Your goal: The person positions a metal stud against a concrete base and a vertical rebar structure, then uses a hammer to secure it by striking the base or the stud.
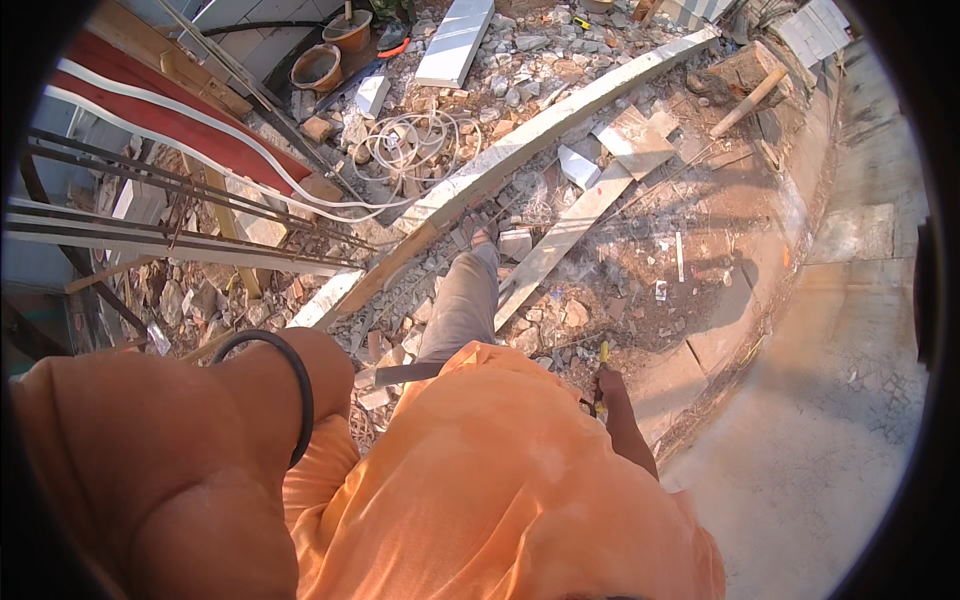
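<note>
Low by my right side, my right hand point(611, 386) is closed around a yellow-and-black tool point(603, 352); its exact kind is too small to make out. Rubble and broken stone lie on the ground just ahead of that hand. My left arm point(270, 385) is bent at the left, with a black ring-shaped band point(301, 385) around it. The left hand itself is out of sight. One foot point(480, 232) stands on rubble between a long pale beam point(560, 125) and a narrow plank point(565, 245). A dark flat strip point(405, 373) crosses by my trouser leg.
Steel bars point(200, 190) and a red panel point(180, 115) reach in from the left. Coiled white cable point(408, 160) lies beyond the beam. Farther off are a bucket point(318, 68), a white slab point(457, 40) and a camouflage-clad leg point(393, 12). A wooden handle point(750, 102) lies right.
</note>
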Motion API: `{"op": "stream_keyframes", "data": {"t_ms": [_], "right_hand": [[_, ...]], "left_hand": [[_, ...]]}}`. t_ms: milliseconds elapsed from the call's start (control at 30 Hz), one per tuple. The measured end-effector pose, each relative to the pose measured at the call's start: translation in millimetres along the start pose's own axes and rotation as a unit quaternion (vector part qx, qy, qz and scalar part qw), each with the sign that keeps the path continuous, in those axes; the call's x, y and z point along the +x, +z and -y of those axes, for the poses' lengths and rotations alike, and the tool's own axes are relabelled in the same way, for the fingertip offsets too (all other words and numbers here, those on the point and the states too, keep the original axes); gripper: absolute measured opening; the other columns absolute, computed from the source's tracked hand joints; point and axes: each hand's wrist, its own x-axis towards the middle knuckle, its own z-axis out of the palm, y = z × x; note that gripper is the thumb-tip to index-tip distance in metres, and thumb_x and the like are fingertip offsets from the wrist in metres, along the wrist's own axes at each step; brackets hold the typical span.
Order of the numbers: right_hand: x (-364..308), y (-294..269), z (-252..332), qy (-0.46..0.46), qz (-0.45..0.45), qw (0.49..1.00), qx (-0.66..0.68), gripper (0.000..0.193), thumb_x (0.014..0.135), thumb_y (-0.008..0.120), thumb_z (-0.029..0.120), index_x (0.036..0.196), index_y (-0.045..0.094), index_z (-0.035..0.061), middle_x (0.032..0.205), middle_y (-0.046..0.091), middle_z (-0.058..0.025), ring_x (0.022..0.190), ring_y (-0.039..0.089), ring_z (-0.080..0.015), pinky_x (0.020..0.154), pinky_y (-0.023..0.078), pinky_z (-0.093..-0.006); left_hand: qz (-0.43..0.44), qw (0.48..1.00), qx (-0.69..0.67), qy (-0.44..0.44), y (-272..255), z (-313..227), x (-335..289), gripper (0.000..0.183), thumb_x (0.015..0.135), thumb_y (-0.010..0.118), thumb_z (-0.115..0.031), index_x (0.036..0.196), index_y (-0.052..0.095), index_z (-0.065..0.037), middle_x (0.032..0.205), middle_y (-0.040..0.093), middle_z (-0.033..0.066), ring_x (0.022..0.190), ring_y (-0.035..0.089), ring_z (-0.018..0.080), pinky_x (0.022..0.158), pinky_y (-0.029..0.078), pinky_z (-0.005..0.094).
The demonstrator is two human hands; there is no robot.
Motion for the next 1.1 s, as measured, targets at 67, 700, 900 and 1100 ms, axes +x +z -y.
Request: {"op": "stream_keyframes", "data": {"t_ms": [67,700,900,1100], "right_hand": [[18,-1,19,0.015,-0.019,0.999,0.028,0.015,0.084,0.051,0.008,0.071,0.052,0.0014,0.055,0.049,-0.0066,0.044,0.050,-0.0197,0.039,0.040,-0.0350],[15,178,423,-0.230,0.116,0.884,-0.391,0.054,0.084,0.057,0.007,0.135,0.041,-0.0006,0.094,0.062,-0.0190,0.079,0.062,-0.0276,0.069,0.048,-0.0383],[39,193,475,-0.305,0.246,0.829,-0.400,0.066,0.084,0.061,0.024,0.137,0.037,-0.0063,0.127,0.051,-0.0308,0.121,0.049,-0.0374,0.100,0.039,-0.0386],[57,185,521,-0.271,0.301,0.694,-0.596,0.044,0.084,0.062,0.024,0.111,0.054,-0.0095,0.101,0.062,-0.0293,0.104,0.058,-0.0409,0.087,0.043,-0.0445]], "left_hand": [[-0.002,1.000,0.006,0.012,4,43,-16,0.032,0.085,0.069,-0.024,0.107,0.059,-0.002,0.088,0.059,0.0051,0.079,0.056,0.0156,0.069,0.046,0.0301],[0.388,0.548,-0.113,-0.733,159,237,-342,0.035,0.090,0.062,-0.016,0.119,0.055,0.002,0.095,0.066,0.0140,0.086,0.064,0.0174,0.076,0.050,0.0304],[0.337,0.400,-0.146,-0.840,139,128,-466,0.040,0.090,0.061,-0.028,0.119,0.056,-0.001,0.098,0.067,0.0122,0.088,0.064,0.0178,0.078,0.051,0.0315],[0.021,0.228,0.094,-0.969,63,-2,-489,0.027,0.090,0.055,-0.025,0.103,0.062,-0.002,0.078,0.060,0.0012,0.066,0.055,0.0109,0.061,0.046,0.0273]]}}
